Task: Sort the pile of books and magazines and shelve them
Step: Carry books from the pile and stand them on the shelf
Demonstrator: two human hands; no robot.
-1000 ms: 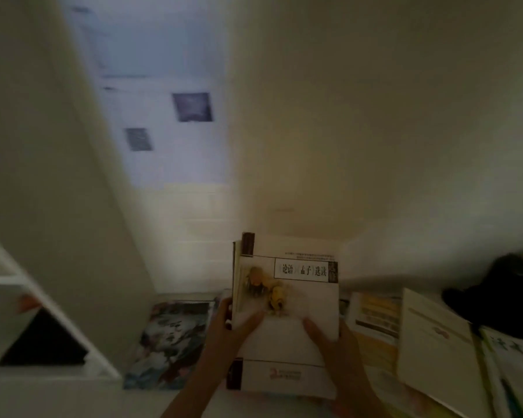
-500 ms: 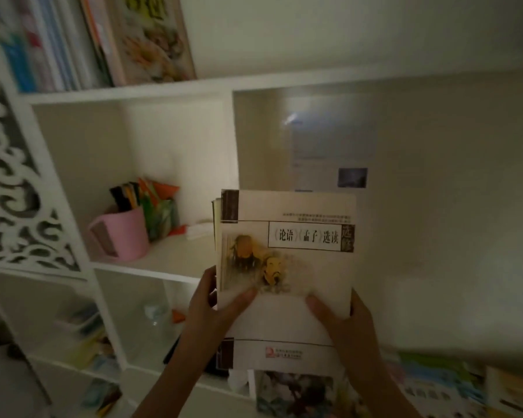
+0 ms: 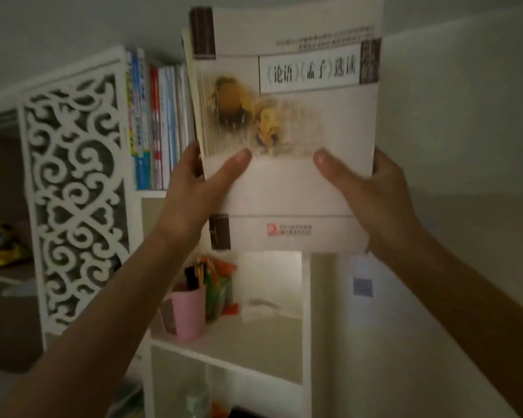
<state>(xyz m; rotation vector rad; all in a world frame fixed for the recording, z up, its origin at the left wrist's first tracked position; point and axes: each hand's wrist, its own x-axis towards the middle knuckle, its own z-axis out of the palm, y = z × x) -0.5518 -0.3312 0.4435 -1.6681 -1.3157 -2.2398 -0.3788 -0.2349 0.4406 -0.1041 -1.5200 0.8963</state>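
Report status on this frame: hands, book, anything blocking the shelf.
Left hand and right hand grip the white book, raised upright. Shelved books just left of it. No obstruction visible.

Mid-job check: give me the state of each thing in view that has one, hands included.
White book: upright, cover facing the camera, held up in front of the top shelf, not yet shelved.
Left hand: grips the book's left edge, thumb on the cover.
Right hand: grips the right edge, thumb on the cover.
Shelved books: standing upright on the top shelf.
Pink cup: upright, holding pens.
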